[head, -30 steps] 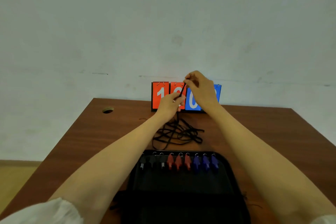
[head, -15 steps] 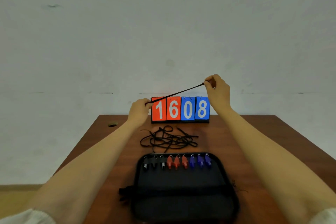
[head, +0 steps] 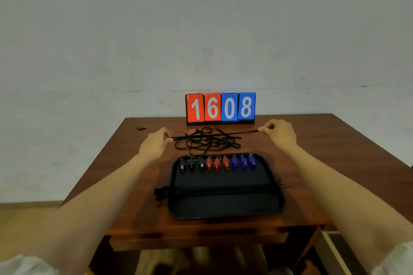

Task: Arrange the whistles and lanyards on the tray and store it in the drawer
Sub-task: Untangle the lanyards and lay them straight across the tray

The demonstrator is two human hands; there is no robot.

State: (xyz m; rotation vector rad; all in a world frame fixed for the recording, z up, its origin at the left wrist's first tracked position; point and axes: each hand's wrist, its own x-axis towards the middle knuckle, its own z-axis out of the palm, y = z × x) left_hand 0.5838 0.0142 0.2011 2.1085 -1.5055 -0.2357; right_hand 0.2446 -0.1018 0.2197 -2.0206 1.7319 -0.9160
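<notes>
A black tray (head: pixel 225 205) lies on the brown table (head: pixel 312 163), with several whistles (head: pixel 218 163) in a row along its far edge: black, red and blue. One black lanyard lies across the tray's middle (head: pixel 223 190). Behind the tray is a tangled pile of black lanyards (head: pixel 207 145). My left hand (head: pixel 155 144) and my right hand (head: pixel 279 133) each pinch one end of a single lanyard (head: pixel 214 135), stretched straight just above the pile.
A flip scoreboard reading 1608 (head: pixel 220 108) stands at the table's far edge against the grey wall. A cable hole (head: pixel 141 127) is at the far left corner. Below the front edge the table's apron (head: pixel 196 239) shows.
Both hands have come down and apart with the lanyard, from in front of the scoreboard to just above the pile. The lanyard is now stretched nearly level. The view has tilted down.
</notes>
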